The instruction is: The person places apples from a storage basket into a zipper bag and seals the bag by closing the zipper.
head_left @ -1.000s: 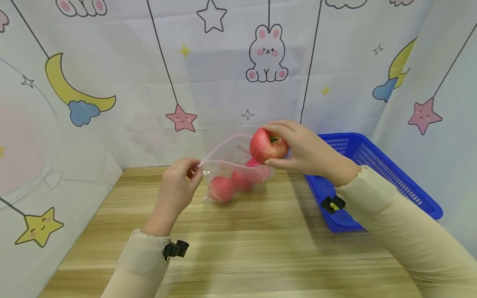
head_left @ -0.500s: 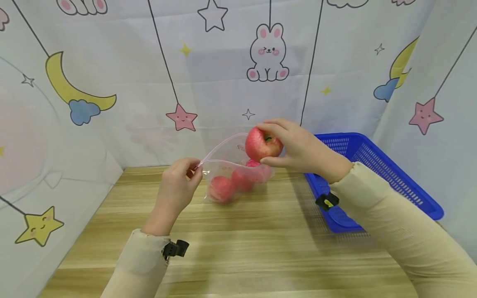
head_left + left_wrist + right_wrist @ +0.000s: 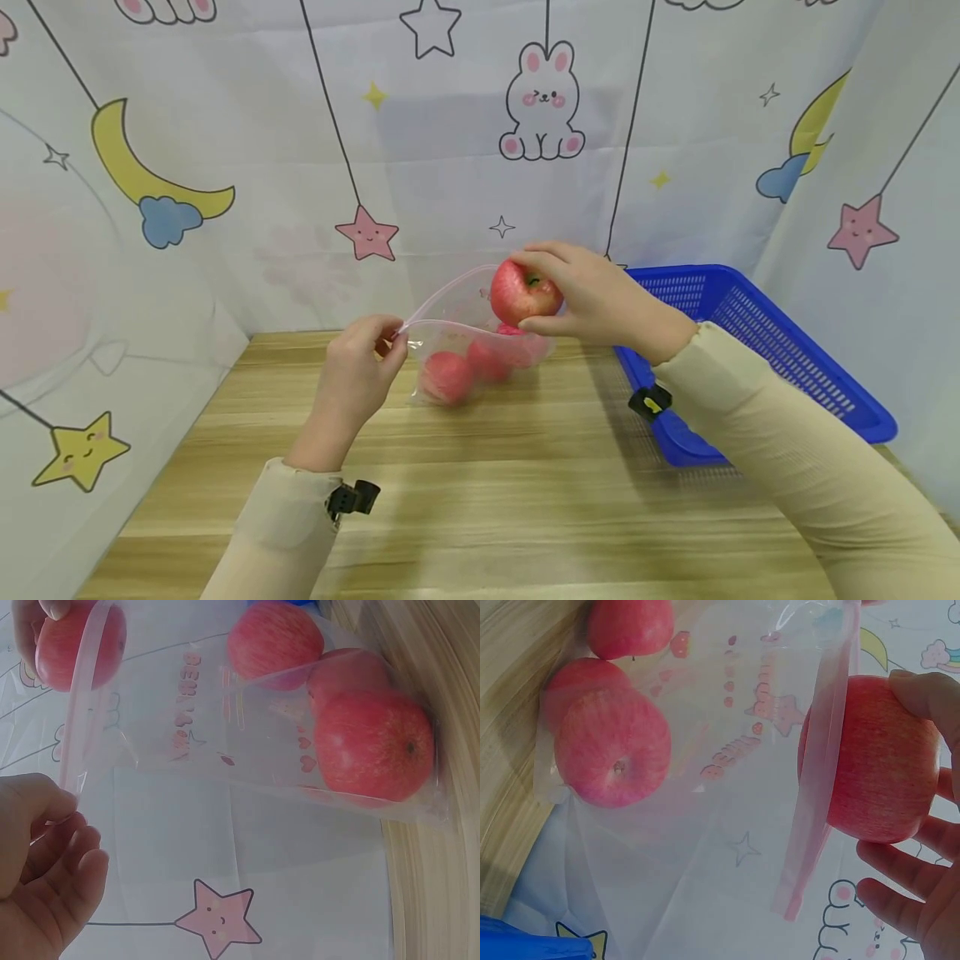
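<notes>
A clear zip bag [image 3: 450, 333] with a pink zip edge stands on the table, its mouth parted. Inside it lie 3 red apples [image 3: 375, 746], grouped at the bottom. My left hand [image 3: 363, 358] pinches one corner of the bag's zip edge between thumb and fingers. Another red apple [image 3: 525, 293] is gripped from the right by my right hand [image 3: 596, 296], stem side facing the head camera. This apple sits at the bag's mouth; in the right wrist view the pink zip edge [image 3: 821, 772] overlaps its side.
To the right stands a blue plastic basket [image 3: 817, 367] with perforated walls, partly behind the right forearm. A white curtain [image 3: 442, 150] printed with stars, moons and a rabbit hangs behind the wooden table [image 3: 480, 500].
My right hand has moved slightly left with the apple, bringing it further over the bag's mouth. The left hand keeps its pinch on the bag's corner, hardly moving.
</notes>
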Motion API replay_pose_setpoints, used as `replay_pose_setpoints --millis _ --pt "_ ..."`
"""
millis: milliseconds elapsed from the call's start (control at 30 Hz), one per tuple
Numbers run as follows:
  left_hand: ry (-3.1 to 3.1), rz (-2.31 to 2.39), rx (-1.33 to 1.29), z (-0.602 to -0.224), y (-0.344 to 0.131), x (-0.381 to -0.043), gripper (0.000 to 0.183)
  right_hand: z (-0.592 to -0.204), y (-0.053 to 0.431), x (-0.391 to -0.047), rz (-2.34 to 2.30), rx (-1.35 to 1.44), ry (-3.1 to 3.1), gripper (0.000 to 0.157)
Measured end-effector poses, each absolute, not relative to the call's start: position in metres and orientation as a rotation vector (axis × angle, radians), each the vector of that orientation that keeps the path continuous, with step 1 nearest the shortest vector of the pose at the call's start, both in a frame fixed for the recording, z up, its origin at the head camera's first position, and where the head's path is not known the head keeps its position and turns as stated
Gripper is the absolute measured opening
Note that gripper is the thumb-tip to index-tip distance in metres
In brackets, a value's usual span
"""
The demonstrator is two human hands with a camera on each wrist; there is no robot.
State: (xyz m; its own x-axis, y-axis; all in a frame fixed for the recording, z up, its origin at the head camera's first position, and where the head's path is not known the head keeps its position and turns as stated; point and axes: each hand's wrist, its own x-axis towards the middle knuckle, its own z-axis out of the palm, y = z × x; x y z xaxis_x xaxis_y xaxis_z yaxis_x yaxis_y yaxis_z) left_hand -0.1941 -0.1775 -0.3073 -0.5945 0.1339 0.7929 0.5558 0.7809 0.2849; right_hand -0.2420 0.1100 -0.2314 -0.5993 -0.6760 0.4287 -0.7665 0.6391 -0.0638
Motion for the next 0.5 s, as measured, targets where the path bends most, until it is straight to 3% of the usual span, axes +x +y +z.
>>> replay_pose_setpoints --millis 500 --pt "-2.172 -0.667 -0.495 -0.3072 -0.1788 -0.1931 0.01 -0.2343 0.1035 -0.2489 0.297 1.176 -2.486 0.067"
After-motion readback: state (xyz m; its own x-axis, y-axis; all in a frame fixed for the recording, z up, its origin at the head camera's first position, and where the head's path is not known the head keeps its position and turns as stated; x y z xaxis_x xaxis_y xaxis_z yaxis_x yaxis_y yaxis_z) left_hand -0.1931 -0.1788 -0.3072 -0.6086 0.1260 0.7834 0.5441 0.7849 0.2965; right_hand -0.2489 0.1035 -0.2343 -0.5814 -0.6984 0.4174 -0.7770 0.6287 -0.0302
